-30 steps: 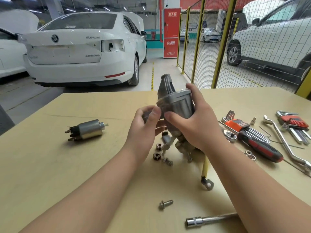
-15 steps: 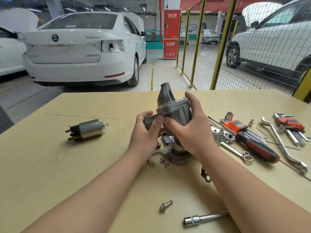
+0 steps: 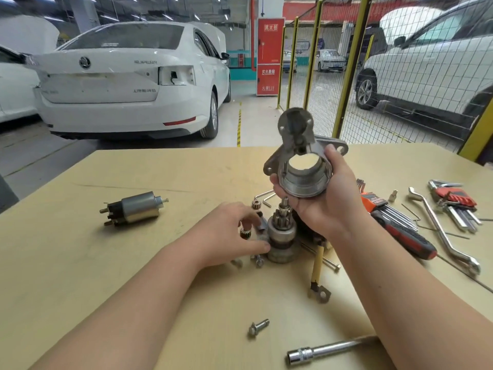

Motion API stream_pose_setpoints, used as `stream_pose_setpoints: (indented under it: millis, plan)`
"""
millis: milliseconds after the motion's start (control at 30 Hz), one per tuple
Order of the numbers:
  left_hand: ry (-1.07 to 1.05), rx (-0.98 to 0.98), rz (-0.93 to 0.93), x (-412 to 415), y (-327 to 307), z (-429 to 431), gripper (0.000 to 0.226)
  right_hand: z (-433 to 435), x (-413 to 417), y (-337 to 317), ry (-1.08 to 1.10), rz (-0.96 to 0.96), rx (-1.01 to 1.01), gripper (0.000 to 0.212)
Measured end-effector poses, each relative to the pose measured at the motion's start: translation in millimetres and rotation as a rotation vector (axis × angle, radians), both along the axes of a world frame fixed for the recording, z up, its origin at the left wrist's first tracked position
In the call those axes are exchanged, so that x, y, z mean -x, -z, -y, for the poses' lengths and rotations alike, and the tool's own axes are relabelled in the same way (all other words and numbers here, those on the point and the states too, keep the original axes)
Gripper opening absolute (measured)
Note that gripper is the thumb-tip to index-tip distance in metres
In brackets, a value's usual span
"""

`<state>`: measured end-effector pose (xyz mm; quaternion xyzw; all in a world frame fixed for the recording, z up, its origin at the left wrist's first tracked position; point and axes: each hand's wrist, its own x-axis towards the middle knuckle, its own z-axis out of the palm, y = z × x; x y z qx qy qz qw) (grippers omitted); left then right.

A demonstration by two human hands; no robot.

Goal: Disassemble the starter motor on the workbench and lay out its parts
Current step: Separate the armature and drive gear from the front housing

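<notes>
My right hand [image 3: 320,206] grasps the emptied housing [image 3: 301,180] above the pinion drive [image 3: 281,233]; left hand [image 3: 229,231] beside it, grip I cannot tell. Solenoid [image 3: 133,209] is off; I think the drive is not yet done.

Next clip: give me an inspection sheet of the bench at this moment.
Surface: tan wooden workbench, parts laid across it.
Job's things: drive housing held raised; pinion drive standing upright; solenoid lying apart at the left; small gears near the drive.
Clutter: bolt, socket extension, screwdriver, hex key sets, wrench.
Hands: right hand grips the housing; left hand has its thumb at the pinion drive's base, grip unclear.
Cables: yellow-sleeved lead on the bench.
Surroundings: white cars, yellow mesh fence.
</notes>
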<state>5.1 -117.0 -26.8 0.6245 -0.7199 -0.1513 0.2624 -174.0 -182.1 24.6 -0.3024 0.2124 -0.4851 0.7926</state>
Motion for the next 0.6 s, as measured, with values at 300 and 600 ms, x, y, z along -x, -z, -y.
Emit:
stream_pose_setpoints:
  millis: [300, 600]
  plan:
    - [-0.011, -0.049, -0.006, -1, -5, -1, 0.014, -8, -2, -3, -0.055, -0.104, 0.211, 0.05]
    - [-0.018, -0.023, -0.041, 1, -1, -3, 0.018, -22, -13, -10, 0.123, -0.163, 0.504, 0.062]
